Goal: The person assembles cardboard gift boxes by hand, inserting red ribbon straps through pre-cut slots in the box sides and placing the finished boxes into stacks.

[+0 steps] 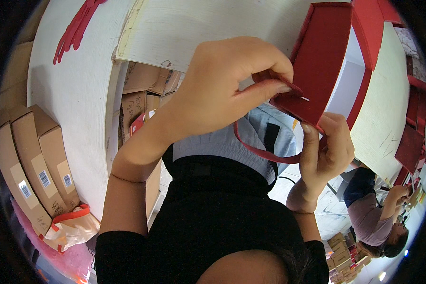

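Reference all places to the red box (pixel 323 52), which is open with its pale interior exposed. I have the left hand (pixel 244 80) pinching what appears to be an end of the red ribbon (pixel 258 149) beside the slit (pixel 305 99) in the box's near end; the right hand (pixel 329 142) grips that end's edge, and I cannot tell whether it also clamps the ribbon. The ribbon's slack hangs nearside of the box. I judge threading begun, pulling through and tightening outstanding. Loose red ribbons (pixel 73 33) lie well left of the box.
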`<state>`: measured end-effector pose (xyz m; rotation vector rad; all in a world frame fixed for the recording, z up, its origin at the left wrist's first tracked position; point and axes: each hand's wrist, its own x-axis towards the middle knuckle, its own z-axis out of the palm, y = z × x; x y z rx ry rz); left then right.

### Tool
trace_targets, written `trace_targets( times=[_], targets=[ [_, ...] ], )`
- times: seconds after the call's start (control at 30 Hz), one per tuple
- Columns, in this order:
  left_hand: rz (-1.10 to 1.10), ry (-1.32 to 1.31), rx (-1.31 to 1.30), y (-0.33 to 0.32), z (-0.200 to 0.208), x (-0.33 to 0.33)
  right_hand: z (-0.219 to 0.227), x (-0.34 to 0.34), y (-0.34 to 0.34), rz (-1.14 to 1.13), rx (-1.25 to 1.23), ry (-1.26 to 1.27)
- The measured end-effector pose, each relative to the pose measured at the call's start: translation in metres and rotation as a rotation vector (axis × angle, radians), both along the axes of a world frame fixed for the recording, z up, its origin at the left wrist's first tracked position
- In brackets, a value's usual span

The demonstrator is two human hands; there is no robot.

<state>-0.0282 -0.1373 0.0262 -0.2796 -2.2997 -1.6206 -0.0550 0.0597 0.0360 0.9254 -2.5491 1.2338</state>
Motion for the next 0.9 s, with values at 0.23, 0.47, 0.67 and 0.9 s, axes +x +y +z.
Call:
trace_targets(
  times=[0.23, 0.47, 0.67, 0.9],
  targets=[
    [0.059, 0.108, -0.268, 0.004, 0.01, 0.003, -0.002, -0.002, 0.0, 0.045, 0.015, 0.029],
    [-0.034, -0.029, -0.468, -0.005, 0.019, 0.001, -0.001, -0.003, -0.006, 0.094, 0.112, 0.089],
    [-0.11, 0.02, -0.62, -0.013, 0.006, -0.001, -0.003, -0.004, -0.012, 0.156, 0.25, 0.135],
    [-0.134, -0.078, -0.433, -0.014, -0.002, -0.003, 0.013, -0.013, -0.012, 0.262, 0.22, -0.102]
  ],
)
